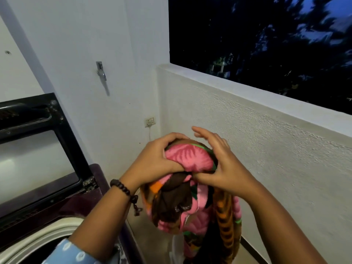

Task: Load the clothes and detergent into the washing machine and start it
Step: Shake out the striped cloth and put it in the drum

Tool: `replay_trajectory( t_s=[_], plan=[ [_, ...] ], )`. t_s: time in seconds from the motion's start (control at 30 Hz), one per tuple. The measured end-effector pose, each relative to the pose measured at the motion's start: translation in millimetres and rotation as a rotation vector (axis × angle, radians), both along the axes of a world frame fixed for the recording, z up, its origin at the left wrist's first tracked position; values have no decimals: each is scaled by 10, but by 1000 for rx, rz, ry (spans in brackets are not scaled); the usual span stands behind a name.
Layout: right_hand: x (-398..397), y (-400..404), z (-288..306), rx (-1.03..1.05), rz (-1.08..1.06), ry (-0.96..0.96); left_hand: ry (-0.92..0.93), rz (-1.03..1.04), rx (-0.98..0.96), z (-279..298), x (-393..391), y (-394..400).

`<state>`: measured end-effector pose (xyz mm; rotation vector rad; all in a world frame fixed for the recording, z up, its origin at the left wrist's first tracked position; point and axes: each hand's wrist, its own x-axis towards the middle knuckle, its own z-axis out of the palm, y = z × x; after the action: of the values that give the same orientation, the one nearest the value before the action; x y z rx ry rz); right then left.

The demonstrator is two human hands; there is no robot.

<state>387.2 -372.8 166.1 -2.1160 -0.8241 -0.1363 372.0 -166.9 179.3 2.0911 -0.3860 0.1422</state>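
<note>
Fingers of my left hand (152, 161) clamp the bunched pink cloth (188, 159); my right hand (219, 166) pinches it below, upper fingers loose. Its length hangs straight down, beside the washing machine (62, 231). Open tub lies down-left, nearer my left arm, lid (38, 149) up.

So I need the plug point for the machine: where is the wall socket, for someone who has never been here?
Follow the white wall right to its corner with the textured parapet. The socket sits low there, below the tap, with a white cord hanging down.
</note>
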Motion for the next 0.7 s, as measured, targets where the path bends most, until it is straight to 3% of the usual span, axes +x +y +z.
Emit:
replay_trajectory(
  t_s=[0.1, 0.23, 0.4, 0.57, 0.7],
  plan=[
    [25, -194, -3, 58, 57, 242, -19, -16, -283, -10, 16, 102],
    [56, -333, -179, 289, 169, 561, -122, 27, -672, 95, 32, 176],
    [-10, -249, -355, 418, 188, 671, -106, 103, -1138, 178, 62, 162],
    [-100, -11, -377, 661, 152, 713, -137, 187, -1220, 85, 42, 103],
    [-109, 83, -375, 773, 68, 699, -235, 246, -1054, -84, 4, 26]
  ],
)
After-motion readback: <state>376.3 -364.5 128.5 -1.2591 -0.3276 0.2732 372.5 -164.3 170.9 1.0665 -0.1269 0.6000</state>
